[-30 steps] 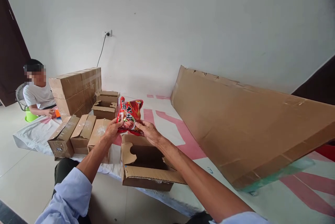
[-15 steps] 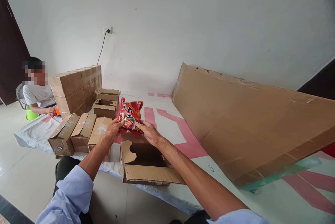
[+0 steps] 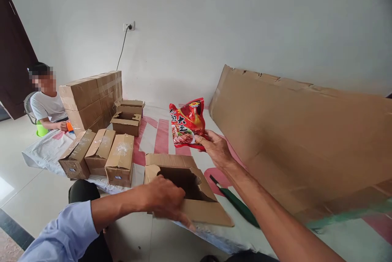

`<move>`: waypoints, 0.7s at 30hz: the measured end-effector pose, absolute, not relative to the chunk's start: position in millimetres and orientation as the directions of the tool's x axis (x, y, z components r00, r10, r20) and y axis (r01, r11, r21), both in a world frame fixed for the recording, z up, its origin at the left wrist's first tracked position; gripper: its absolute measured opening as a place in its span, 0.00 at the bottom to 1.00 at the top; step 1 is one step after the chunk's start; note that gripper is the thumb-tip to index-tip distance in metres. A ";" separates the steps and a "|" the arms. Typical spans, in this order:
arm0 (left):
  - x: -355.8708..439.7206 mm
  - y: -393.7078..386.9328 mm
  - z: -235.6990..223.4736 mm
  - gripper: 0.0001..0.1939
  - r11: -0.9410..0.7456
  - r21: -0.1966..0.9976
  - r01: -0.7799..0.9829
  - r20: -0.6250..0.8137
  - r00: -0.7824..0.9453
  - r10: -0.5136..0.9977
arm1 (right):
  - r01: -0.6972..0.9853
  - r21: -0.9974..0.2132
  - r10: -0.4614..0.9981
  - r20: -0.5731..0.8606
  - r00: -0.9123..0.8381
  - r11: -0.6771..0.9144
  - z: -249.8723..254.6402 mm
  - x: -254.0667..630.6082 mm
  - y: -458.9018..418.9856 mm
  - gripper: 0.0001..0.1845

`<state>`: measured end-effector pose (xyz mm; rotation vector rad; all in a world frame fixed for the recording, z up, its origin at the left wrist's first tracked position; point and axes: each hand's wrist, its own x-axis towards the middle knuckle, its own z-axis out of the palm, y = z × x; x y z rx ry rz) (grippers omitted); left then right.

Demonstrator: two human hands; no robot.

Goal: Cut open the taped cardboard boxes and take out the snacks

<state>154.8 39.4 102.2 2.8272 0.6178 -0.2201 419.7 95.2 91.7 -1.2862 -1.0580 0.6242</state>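
My right hand point(image 3: 216, 147) grips a shiny red food packet point(image 3: 187, 125) by its lower right corner, thumb on its printed front. The packet is held upright above the bed-like surface, behind an open cardboard box point(image 3: 211, 213). My left hand point(image 3: 167, 198) is at the near side of that box, over its front wall and flap. Its thumb points down to the right; the other fingers are blurred and partly hidden, so I cannot tell whether they grip the cardboard. The inside of the box is dark.
Three closed cartons point(image 3: 121, 153) line the left front edge. Two opened boxes point(image 3: 126, 125) stand behind them, beside a stack of taped cartons point(image 3: 87, 100). A person point(image 3: 47, 106) sits at far left. A large cardboard sheet point(image 3: 290, 143) leans right; a long dark-green object point(image 3: 239, 204) lies near the box.
My left hand has let go of the packet and come down to the box. The right hand has carried the packet up and to the right. The green object has come into sight.
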 end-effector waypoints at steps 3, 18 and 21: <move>171.1 32.8 91.4 0.20 -0.929 0.036 0.368 -0.302 0.890 0.341 | 0.246 -0.957 0.860 0.251 0.444 0.152 79.1 434.5 97.7 0.26; 112.2 226.7 196.4 0.08 -0.849 -0.418 0.323 -0.061 0.922 0.381 | 0.258 -0.966 0.995 0.047 0.086 0.023 36.8 420.9 188.8 0.16; 94.6 253.8 216.3 0.08 -0.841 -0.366 0.399 -0.048 0.894 0.445 | 0.299 -0.952 0.998 0.064 -0.010 0.064 32.9 398.8 218.9 0.16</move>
